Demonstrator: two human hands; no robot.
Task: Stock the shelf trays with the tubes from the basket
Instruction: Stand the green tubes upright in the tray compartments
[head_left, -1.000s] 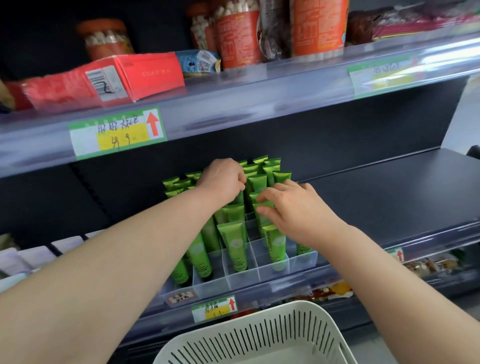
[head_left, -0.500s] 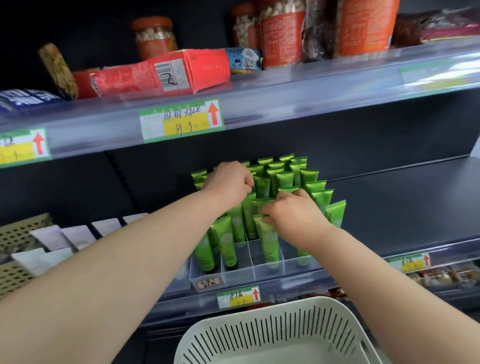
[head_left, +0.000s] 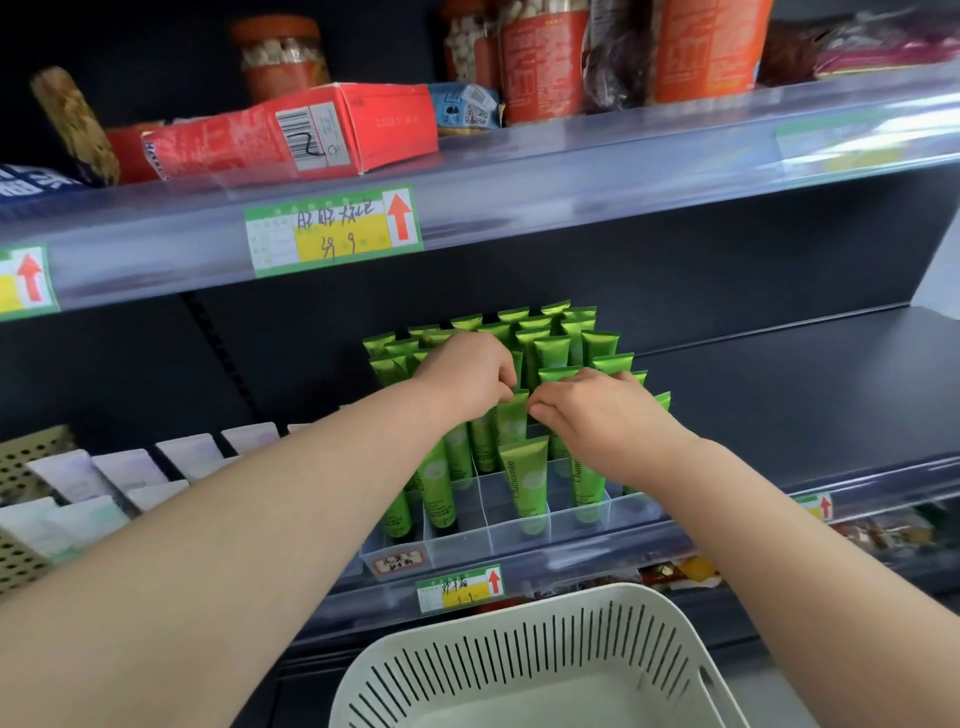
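Head view: a red box (head_left: 291, 130) and jars (head_left: 280, 57) line the upper shelf (head_left: 571, 171) above a price label (head_left: 332, 228); pale tubes (head_left: 130, 467) stand at left; both forearms cross the view and hide part of the tray's left rows. Over the middle rows the left hand (head_left: 467, 374) and right hand (head_left: 597, 415) meet, knuckles up, fingers curled; both pinch the crimped top of one upright tube (head_left: 511, 423) between them. On the lower shelf (head_left: 779, 395) the clear divided tray (head_left: 519, 525) holds green tubes (head_left: 550, 353) standing cap-down, packed closest at the rear; the white slotted basket (head_left: 519, 660) sits below, near the shelf edge.
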